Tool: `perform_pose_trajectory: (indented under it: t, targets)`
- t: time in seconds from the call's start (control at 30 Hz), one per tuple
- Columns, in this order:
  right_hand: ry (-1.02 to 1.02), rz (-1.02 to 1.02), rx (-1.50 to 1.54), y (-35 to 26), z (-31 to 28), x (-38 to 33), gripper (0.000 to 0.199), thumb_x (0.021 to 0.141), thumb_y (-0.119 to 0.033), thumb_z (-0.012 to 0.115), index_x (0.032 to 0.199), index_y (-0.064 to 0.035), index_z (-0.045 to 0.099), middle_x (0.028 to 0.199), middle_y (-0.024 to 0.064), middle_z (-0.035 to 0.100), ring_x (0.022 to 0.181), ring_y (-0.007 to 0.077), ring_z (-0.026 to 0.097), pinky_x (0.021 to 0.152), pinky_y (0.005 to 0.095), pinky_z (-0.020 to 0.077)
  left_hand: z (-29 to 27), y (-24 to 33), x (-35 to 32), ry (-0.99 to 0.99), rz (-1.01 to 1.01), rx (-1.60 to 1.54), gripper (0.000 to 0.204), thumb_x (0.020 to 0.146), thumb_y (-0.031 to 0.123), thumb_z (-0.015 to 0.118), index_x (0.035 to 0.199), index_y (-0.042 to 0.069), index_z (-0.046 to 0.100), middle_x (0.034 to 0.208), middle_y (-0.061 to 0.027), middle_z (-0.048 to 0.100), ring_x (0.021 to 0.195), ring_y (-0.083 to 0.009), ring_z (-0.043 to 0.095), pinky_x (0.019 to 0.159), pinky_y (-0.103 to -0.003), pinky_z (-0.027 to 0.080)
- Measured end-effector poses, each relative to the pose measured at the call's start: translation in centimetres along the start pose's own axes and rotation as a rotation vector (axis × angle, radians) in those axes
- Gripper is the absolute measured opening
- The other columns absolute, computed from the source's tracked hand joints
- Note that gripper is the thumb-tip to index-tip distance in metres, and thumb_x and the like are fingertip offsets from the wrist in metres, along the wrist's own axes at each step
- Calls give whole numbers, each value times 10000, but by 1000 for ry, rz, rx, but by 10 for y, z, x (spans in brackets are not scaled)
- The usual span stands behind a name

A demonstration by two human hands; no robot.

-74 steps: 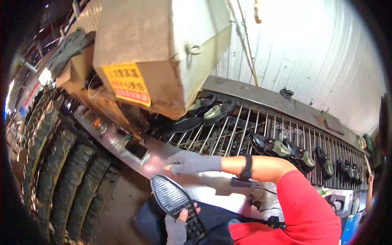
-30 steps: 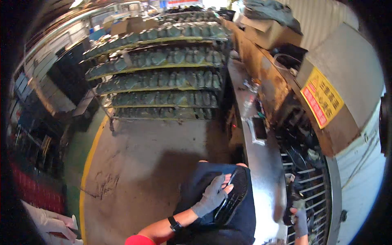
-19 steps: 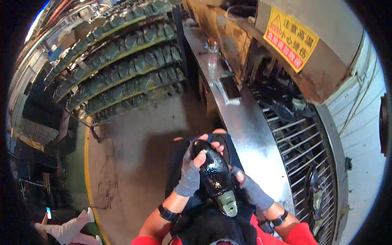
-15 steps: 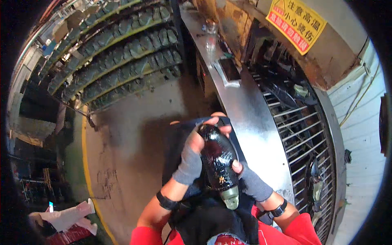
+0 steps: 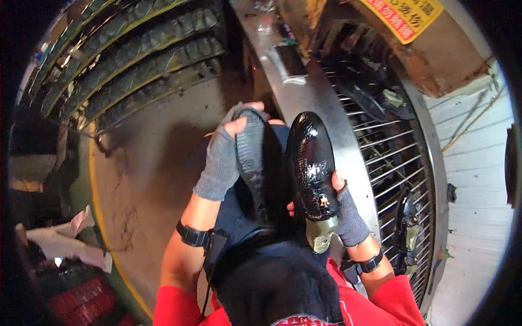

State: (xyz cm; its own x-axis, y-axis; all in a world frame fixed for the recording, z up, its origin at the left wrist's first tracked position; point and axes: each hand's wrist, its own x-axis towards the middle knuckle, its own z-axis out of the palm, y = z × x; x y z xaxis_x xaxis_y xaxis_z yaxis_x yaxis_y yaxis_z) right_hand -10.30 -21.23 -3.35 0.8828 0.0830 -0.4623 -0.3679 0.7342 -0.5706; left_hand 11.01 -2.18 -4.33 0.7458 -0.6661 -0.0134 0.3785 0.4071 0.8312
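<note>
My left hand (image 5: 218,163), in a grey fingerless glove, is closed round a black shoe sole (image 5: 250,146) with a ribbed face, held over my lap. Beside it, my right hand (image 5: 350,212), gloved the same way, grips a glossy black shoe upper (image 5: 311,157) near its heel end. A pale green shoe last (image 5: 321,233) sticks out of the upper toward me. The sole and the upper lie side by side, toes pointing away, with a gap between them. Some of my right fingers are hidden under the upper.
Along my right runs a metal ledge (image 5: 353,168), with a dark flat device (image 5: 291,61) on it. Past it is a barred conveyor (image 5: 380,157) carrying black shoes (image 5: 406,228). Racks of shoes (image 5: 157,65) stand at the far left. A pale cloth (image 5: 68,244) lies lower left.
The ribbed sole has come into view in my left hand, which has moved left and away from the shoe upper. My right hand has shifted right with the upper. The view has tilted slightly.
</note>
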Motion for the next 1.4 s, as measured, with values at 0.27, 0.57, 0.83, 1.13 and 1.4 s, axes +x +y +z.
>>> perform_pose_trajectory:
  t: [0.27,0.57,0.83,1.13,1.4]
  targets:
    - [-65,24,52,54,14,41,685,1052,-577,556,1463,-30,517,1285,108,695,1114,202,709,971,367,602,8,10,-21,-113,69,-14,767,1096,617,360,1599,37,368,1394,-210,636,1210,-256,656,1062,-385,544]
    - [-37,5,-64,46,29,40,795,996,-663,582,1442,-8,521,1241,147,706,1028,240,741,905,387,633,8,10,-27,-134,66,101,832,1073,661,377,1606,22,360,1415,-194,633,1180,-241,670,1036,-374,556]
    - [-61,-5,-78,39,32,34,740,1028,-636,558,1432,-16,549,1256,101,703,1057,180,718,912,324,607,14,11,-35,-164,-4,54,882,1024,680,497,1606,33,351,1416,-183,632,1188,-232,663,1043,-369,540]
    - [-54,-20,-285,45,37,26,839,985,-719,555,1380,19,602,1138,87,735,967,150,717,834,296,580,29,40,-74,-173,97,544,945,770,140,866,1568,25,373,1435,-201,616,1271,-266,632,1104,-402,485]
    - [-130,-58,-394,34,36,22,733,988,-669,594,1132,38,727,933,54,745,871,121,685,731,278,549,46,43,-95,-45,44,419,959,812,273,886,1556,58,320,1452,-262,596,1279,-330,645,1134,-432,461]
